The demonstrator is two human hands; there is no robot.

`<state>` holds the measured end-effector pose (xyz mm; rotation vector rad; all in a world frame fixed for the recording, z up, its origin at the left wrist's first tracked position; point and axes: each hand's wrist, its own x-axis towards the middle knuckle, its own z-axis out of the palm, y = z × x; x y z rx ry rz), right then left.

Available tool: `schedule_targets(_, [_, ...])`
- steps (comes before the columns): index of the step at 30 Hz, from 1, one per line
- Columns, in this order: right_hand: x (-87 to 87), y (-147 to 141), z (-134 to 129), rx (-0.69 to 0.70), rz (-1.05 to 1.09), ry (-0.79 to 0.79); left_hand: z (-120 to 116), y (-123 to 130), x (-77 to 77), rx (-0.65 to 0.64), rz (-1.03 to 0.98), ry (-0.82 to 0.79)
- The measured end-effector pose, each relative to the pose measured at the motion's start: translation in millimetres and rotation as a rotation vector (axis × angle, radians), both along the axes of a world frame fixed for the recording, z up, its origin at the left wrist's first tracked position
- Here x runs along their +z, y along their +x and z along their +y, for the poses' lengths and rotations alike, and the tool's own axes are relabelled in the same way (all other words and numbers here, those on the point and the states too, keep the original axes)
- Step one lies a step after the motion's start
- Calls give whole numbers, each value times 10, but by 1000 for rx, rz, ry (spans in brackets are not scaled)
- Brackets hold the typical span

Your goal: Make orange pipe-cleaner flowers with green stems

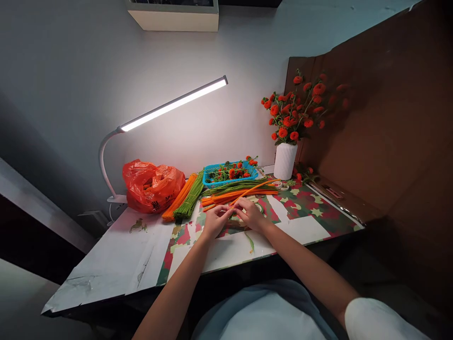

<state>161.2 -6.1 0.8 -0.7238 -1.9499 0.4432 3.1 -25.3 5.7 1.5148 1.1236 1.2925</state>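
The left hand (216, 221) and the right hand (253, 215) are meeting over the middle of the tabletop (106, 264), well in from the front edge, with both forearms crossing that edge. The right hand's fingers are pinching nearly closed at the near end of a single orange stem (256, 191), which is slanting up and away to the right. The left hand's fingers are curling in against the right fingertips; I cannot tell whether they are gripping the stem too.

Just beyond the hands, loose orange stems (216, 200) are lying crosswise, so the room ahead is running short. Behind these, a blue basket (208, 184) of small flowers is sitting near the wall. To the left, a green bundle (190, 200) and an orange bundle (182, 196) are lying side by side, with the red bag (154, 186) next to them. The widest room is stretching left of the left forearm, toward the front-left corner. On the right, patterned covering is reaching to the side edge, where a brown panel (382, 141) is standing. A white vase (285, 160) is standing toward the back, and a green scrap (251, 243) is lying near the front edge.
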Motion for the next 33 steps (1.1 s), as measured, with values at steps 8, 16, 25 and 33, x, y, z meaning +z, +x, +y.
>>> schedule_targets(8, [-20, -100, -17, -80, 127, -234, 15, 67, -19, -22, -229, -113])
schedule_targets(16, [-38, -118, -12, -45, 214, -305, 2, 46, -23, -35, -220, -102])
schedule_targets(25, [-31, -78, -33, -95, 235, -280, 63, 18, -66, 18, -336, -166])
schedule_targets(33, [-88, -79, -45, -123, -66, -170, 92, -10, -94, -18, -163, 94])
